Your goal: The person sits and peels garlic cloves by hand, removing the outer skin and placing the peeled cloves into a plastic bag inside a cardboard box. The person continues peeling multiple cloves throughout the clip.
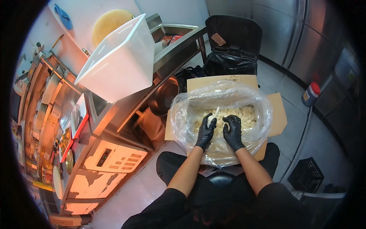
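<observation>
My left hand, in a black glove, holds a pale bulb-like piece with a thin white stalk pointing up and away. Opposite it, my right hand, also gloved in black, has curled fingers apart from the thumb; nothing plain shows between them. Both hands are over many loose pale pieces that look like garlic cloves. These lie in a clear plastic bag, whose mouth is spread over the flaps of a cardboard box. The box stands between my knees.
To the left, a white plastic bin tilts on a steel counter beside a sink. Beyond the box stands a black lidded trash bin. A red-capped jar and a black crate are at right.
</observation>
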A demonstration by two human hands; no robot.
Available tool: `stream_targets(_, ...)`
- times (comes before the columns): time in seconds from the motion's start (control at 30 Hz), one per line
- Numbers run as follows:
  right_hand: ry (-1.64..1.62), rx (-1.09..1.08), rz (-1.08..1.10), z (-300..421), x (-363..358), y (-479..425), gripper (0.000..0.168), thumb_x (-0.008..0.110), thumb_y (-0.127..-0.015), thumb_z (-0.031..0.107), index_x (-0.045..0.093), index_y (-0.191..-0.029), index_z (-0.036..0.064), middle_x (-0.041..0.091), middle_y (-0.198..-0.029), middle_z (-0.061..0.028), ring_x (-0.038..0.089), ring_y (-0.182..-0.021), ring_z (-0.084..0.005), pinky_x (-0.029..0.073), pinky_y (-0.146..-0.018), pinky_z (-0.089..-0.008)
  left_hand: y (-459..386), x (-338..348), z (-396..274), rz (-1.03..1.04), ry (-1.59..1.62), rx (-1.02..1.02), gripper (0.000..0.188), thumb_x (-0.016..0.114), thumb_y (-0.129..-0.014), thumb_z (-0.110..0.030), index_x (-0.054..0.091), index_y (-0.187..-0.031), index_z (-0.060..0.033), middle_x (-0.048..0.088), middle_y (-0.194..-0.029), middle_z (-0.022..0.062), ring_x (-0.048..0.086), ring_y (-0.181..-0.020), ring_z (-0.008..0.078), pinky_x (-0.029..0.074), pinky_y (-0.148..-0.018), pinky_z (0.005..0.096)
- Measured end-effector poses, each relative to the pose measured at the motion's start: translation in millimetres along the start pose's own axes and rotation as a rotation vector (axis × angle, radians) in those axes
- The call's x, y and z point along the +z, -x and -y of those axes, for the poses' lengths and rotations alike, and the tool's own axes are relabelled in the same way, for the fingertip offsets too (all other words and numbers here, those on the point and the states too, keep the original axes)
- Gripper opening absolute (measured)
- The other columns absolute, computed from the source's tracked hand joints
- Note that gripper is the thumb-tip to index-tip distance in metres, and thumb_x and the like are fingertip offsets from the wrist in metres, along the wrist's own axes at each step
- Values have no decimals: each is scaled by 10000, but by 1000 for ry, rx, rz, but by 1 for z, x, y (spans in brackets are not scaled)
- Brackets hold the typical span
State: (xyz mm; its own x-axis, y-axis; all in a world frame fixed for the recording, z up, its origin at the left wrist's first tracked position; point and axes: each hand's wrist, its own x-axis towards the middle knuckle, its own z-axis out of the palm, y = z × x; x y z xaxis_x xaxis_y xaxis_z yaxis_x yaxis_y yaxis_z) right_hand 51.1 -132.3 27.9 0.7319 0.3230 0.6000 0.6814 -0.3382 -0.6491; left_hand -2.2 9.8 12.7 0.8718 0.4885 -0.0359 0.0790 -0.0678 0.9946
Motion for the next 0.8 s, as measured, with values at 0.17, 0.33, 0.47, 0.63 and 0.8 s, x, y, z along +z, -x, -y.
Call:
stream_targets(0.17,-429,400,202,-16,7,7,238,616,-902,79,634,-1117,-24,682,-941,-147,646,-778,-182,511,-734,-289,3,1,-7,196,-56,263,543,617,-947,-292,439,-1408,-68,545,-1358,153,512,-1256,249,378,-1045,336)
stream_targets(0.33,-551,360,153,-25,11,13,250,653,-904,88,633,-1125,-26,686,-916,-90,616,-750,-119,503,-691,-263,5,1,-10,190,-120,367,545,622,-944,-272,438,-1416,-71,548,-1359,139,510,-1256,235,380,-1047,338)
stream_targets(0.47,-826,550,214,-23,7,11,200,671,-885,52,621,-1072,-1,653,-898,-34,596,-767,-101,487,-680,-247,5,0,-12,229,-42,262,538,628,-938,-264,454,-1413,-80,553,-1359,117,516,-1239,210,391,-1036,330)
stream_targets(0.63,-946,581,347,-32,-1,4,141,692,-855,24,595,-955,48,607,-854,9,563,-799,-83,476,-719,-235,2,-3,-5,297,84,148,510,635,-933,-251,483,-1398,-108,571,-1331,103,540,-1185,183,408,-1008,310)
stream_targets(0.8,-858,482,272,-32,8,9,153,702,-839,27,596,-948,42,590,-851,22,538,-794,-72,474,-721,-243,4,0,-8,256,30,42,431,629,-936,-221,538,-1340,-101,646,-1171,63,597,-973,133,480,-851,277)
